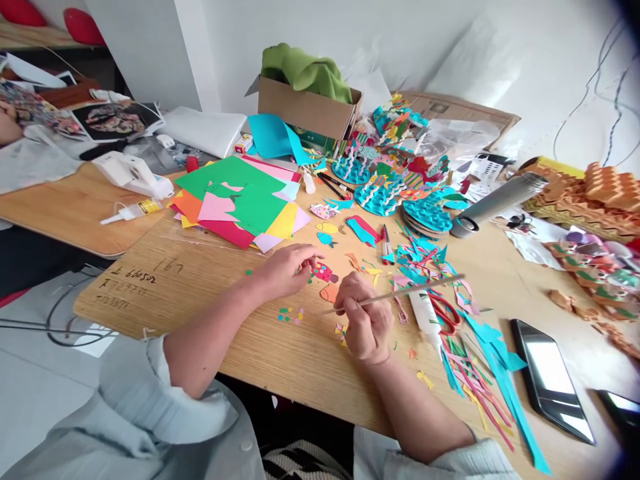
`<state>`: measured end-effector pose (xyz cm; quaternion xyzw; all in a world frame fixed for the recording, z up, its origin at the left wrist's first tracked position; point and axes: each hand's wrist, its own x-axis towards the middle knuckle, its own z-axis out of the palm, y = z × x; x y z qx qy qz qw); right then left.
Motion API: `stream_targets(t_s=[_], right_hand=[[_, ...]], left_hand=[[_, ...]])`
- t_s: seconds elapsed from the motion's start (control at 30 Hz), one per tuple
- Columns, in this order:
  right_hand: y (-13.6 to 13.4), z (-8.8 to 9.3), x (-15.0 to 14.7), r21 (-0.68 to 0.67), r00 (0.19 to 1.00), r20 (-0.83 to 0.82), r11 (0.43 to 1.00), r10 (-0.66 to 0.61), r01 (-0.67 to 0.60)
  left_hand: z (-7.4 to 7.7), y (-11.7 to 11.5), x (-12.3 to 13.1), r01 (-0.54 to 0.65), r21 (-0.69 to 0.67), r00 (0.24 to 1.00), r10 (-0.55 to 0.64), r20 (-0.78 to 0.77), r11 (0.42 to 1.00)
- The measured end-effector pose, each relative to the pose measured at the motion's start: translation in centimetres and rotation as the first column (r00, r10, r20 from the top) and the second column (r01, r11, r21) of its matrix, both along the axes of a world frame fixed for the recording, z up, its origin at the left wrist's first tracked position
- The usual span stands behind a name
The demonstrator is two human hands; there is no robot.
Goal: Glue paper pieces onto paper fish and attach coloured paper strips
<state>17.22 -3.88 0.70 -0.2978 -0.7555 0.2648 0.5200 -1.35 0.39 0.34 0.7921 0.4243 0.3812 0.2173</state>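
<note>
My left hand [286,268] rests on the wooden table [200,293], fingertips pinched at the edge of a small red paper fish [324,272] with coloured dots. My right hand [366,321] is closed on a thin stick [400,292] that slants up to the right, its near tip beside an orange paper piece [329,293]. Tiny coloured paper dots [291,315] lie just in front of my hands.
A fan of coloured paper sheets [240,207] lies behind my left hand. Finished paper fish and blue discs [390,180] sit at the back by a cardboard box [305,110]. Paper scraps [475,360], a glue bottle [425,319], red scissors and a tablet [550,377] are to the right.
</note>
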Motion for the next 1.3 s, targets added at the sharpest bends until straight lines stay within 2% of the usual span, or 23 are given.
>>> stream_targets(t_s=[0.13,0.23,0.4,0.57,0.73,0.93,1.0,1.13,1.3], right_hand=[[-0.3,-0.3,0.6,0.046,0.999,-0.039,0.998,-0.039,0.040],[-0.4,-0.4,0.6,0.059,0.999,-0.034,0.998,-0.012,0.014],[-0.4,-0.5,0.4,0.083,1.000,-0.012,0.996,0.010,-0.009],[-0.6,0.2,0.1,0.083,0.997,0.059,0.995,0.056,-0.061],[-0.6,0.8,-0.6,0.077,0.976,0.166,0.985,0.138,-0.152],[-0.6,0.8,-0.9,0.089,0.950,0.221,0.965,0.221,-0.245],[-0.5,0.7,-0.7,0.093,0.957,0.206,0.970,0.202,-0.225],[-0.3,0.5,-0.2,0.093,0.989,0.120,0.991,0.086,-0.098],[-0.5,0.9,-0.4,0.105,0.971,0.186,0.980,0.149,-0.170]], left_hand=[[0.2,0.1,-0.2,-0.044,-0.009,0.986,0.044,0.162,0.999],[0.1,0.2,-0.5,-0.113,0.029,0.975,0.105,0.197,0.993],[-0.1,0.3,-0.6,-0.197,0.138,0.976,0.181,0.119,0.971],[-0.1,0.3,-0.6,-0.215,0.245,0.977,0.211,0.041,0.945],[0.0,0.3,-0.7,-0.243,0.281,0.967,0.255,-0.005,0.928],[0.1,0.2,-0.7,-0.266,0.306,0.961,0.277,0.008,0.914],[0.2,0.1,-0.7,-0.269,0.314,0.961,0.276,0.023,0.911],[0.3,0.1,-0.7,-0.271,0.335,0.962,0.270,0.050,0.902],[0.4,-0.1,-0.6,-0.291,0.307,0.955,0.293,0.040,0.906]])
